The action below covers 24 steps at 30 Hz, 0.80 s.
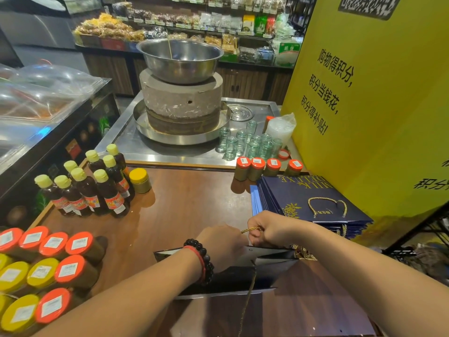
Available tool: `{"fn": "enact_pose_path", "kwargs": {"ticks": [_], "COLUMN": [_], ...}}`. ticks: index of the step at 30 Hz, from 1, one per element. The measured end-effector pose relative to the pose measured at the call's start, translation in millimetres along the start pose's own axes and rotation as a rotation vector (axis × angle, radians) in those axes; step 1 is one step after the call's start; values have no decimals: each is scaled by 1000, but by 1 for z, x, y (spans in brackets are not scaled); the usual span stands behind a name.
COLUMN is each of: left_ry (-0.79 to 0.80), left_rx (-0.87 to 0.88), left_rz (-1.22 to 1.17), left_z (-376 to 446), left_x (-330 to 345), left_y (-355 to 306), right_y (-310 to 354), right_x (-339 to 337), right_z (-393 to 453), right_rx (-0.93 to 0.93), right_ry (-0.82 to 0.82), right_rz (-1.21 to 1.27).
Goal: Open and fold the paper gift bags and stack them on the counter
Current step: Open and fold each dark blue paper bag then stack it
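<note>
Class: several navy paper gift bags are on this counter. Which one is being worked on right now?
The gift bag nearest the camera, apart from the flat stack of bags on the right. The right hand pinches its gold cord handle; the left hand touches it.

On the wooden bench (pixel 194 203), the right hand (pixel 269 228) pinches the gold cord handle (pixel 251 230) of a dark navy paper gift bag (pixel 243 276), while the left hand (pixel 223 246), with a black bead bracelet (pixel 205 261) at its wrist, presses into the bag's open mouth. Just beyond the right hand lies a stack of flat navy gift bags (pixel 308 200) against a yellow sign (pixel 376 105). Dark sauce bottles with yellow caps (pixel 92 186) stand at the left, orange- and yellow-lidded jars (pixel 43 268) lie at the near left, and a stone mill (pixel 182 103) carrying a steel bowl (pixel 179 59) sits behind.
</note>
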State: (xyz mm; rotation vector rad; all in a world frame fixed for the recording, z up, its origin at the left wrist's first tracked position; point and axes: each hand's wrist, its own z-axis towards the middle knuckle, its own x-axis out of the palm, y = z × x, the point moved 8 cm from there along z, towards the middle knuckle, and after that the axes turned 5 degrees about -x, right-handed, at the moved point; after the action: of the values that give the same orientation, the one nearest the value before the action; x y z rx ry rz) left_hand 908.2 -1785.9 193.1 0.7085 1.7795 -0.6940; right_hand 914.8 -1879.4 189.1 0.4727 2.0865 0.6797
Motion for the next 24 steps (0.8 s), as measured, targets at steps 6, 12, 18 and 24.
{"fn": "enact_pose_path", "kwargs": {"ticks": [6,12,18,24], "left_ry": [-55,-124,-169,-134], "left_rx": [23,-15,-7,-27], "left_rz": [33,-62,-120,-115], "left_z": [-1,-3,-5,4], "left_x": [-3,-9,-21,-10], "left_y": [-4,-1,-8,-6], "right_y": [7,10,9,4], "right_x": [10,2,2,6], "right_z": [6,-1,-4,-8], "right_rx": [-47,-81,0,27], "right_ry": [64,-33,-107,-80], "right_rz": [-120,38,-92,25]}}
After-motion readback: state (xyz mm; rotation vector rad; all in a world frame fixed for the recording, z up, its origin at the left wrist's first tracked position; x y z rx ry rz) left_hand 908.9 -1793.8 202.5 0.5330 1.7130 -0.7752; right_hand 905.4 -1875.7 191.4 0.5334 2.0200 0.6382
